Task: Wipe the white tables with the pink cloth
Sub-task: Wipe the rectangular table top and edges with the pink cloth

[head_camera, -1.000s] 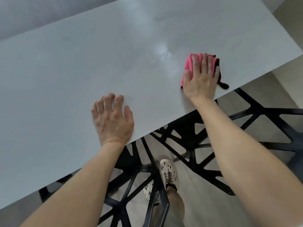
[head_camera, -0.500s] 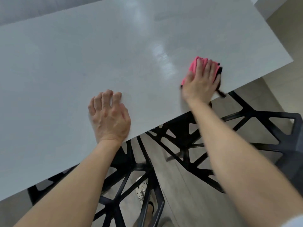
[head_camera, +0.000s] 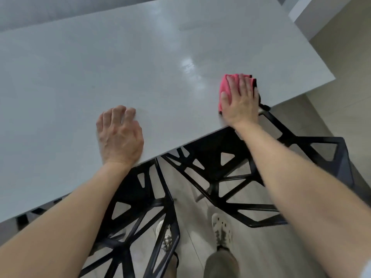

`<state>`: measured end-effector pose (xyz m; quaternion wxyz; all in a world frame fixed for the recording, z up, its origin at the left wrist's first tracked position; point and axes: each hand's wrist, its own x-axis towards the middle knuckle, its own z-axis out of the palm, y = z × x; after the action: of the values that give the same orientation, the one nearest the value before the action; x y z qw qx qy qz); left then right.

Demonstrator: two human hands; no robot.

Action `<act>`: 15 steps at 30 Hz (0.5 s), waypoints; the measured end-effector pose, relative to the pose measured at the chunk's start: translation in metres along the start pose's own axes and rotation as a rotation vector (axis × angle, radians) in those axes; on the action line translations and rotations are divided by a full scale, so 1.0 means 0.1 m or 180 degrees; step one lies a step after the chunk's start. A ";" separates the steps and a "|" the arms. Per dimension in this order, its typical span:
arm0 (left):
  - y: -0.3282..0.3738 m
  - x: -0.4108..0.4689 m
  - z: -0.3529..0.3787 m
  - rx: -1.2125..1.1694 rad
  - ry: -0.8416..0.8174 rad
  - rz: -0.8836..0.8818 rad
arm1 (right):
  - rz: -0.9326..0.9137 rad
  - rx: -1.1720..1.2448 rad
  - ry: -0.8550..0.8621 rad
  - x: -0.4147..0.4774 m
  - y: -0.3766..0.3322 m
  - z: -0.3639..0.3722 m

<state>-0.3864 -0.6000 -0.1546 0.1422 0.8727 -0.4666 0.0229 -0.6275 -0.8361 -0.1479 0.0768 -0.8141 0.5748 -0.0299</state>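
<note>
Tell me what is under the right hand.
Under the right hand lies the pink cloth, pressed flat on the white table. Only its edges show; the palm covers the rest.

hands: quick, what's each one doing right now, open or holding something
Left hand: open, rests on the white table, holds nothing.
Right hand: open, straight fingers press the pink cloth flat on the table.
</note>
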 end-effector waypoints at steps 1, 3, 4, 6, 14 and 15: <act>0.02 0.00 -0.02 0.0041 -0.0061 -0.0006 | 0.0226 -0.0002 0.0067 -0.10 -0.22 0.05; 0.11 -0.04 -0.08 0.0164 -0.0243 -0.0069 | -0.0197 0.0001 -0.0015 -0.46 -0.67 0.16; 0.18 -0.06 -0.12 0.0225 -0.0320 -0.0101 | -0.0748 0.0077 -0.0170 -0.65 -0.82 0.19; 0.36 -0.11 -0.20 0.0271 -0.0383 -0.0074 | -0.1925 0.0118 -0.0534 -0.86 -0.79 0.18; 1.37 0.00 -0.19 0.0193 -0.0775 -0.0664 | -0.1484 -0.0021 -0.0464 0.78 1.15 -0.29; 1.50 0.04 -0.19 0.0189 -0.0855 -0.0847 | -0.1007 0.0020 -0.0330 0.96 1.26 -0.30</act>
<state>-0.5053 -0.6765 -0.1018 0.0545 0.9257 -0.3610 -0.0991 -0.7163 -0.9708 -0.1420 0.1032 -0.8947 0.4346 -0.0014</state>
